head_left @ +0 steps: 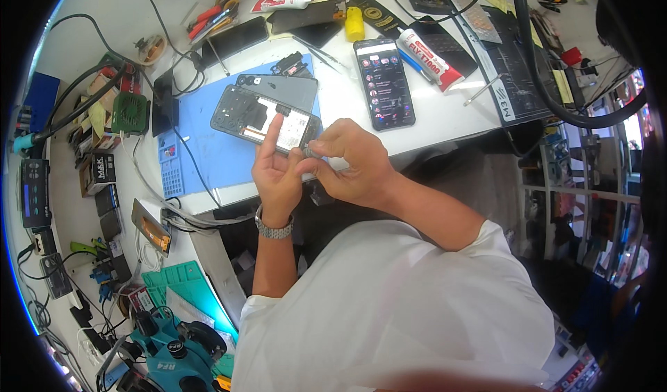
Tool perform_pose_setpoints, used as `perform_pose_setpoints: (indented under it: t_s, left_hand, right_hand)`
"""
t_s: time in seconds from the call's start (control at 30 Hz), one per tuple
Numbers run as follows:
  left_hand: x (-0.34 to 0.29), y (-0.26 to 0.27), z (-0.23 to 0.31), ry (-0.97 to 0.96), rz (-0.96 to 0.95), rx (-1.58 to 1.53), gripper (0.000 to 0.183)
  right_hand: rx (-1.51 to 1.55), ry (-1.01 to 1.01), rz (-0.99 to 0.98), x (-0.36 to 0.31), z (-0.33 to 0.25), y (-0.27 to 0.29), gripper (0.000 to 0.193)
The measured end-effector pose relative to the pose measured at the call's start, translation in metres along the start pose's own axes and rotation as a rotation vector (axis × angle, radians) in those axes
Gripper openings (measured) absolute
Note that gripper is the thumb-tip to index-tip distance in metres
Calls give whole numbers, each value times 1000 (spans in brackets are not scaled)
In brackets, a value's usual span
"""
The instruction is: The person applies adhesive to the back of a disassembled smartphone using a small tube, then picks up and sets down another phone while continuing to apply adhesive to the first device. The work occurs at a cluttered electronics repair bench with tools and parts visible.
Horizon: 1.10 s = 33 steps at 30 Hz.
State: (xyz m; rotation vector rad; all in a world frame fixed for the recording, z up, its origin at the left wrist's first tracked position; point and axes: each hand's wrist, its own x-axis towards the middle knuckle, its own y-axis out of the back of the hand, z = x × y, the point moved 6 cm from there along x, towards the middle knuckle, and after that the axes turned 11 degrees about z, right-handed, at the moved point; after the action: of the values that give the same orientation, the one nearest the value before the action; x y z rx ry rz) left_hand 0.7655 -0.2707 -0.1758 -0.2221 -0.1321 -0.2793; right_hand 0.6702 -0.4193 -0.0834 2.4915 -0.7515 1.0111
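An opened phone [243, 115] lies tilted on a blue work mat [208, 166], its inner frame and pale battery area showing. A dark grey phone back cover [295, 90] with camera holes lies just behind it. At the phone's near right corner my two hands meet. My right hand [358, 161] is closed, thumb and fingers pinched at a tiny greyish thing too small to name. My left hand [276, 177], with a metal watch on its wrist, stretches its index finger over the phone; its other fingers close against the same tiny thing, partly hidden.
A lit smartphone [384, 85] lies to the right, beside a red and white glue tube [431, 59]. A yellow bottle [353, 24] and dark phone screens line the back. A black cable [191, 152] crosses the mat. A teal microscope [177, 357] stands lower left.
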Motion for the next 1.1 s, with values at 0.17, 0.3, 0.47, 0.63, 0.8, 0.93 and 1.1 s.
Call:
perform_pose_setpoints:
  t_s: [0.17,0.3,0.47,0.63,0.8,0.93,1.1]
  left_hand:
    - [0,2,6,5,20,129,60]
    - [-4,-6,12,38,13,6,64]
    - [-3,-10,21,7,-15,87,65]
    - [-5,-11,22,7,8,59,66]
    - [-2,-10,18,35,85,-69,64]
    - [-3,-12,17,45,36,-182,63]
    - [-3,-10,16,46,48,-218,63]
  right_hand:
    - [108,-76,36,1,2,-1,38]
    - [-20,-18,-50,-3,-1,-3,37]
    - [107,-135,-41,-9,13,-14,36]
    - [85,-207,-36,-12,12,-8,39]
    - [-524,-94,50,11,17,58,47]
    - [-798,-132,44,24,44,104,45]
    - [-847,-187,-35,15,61,112,44]
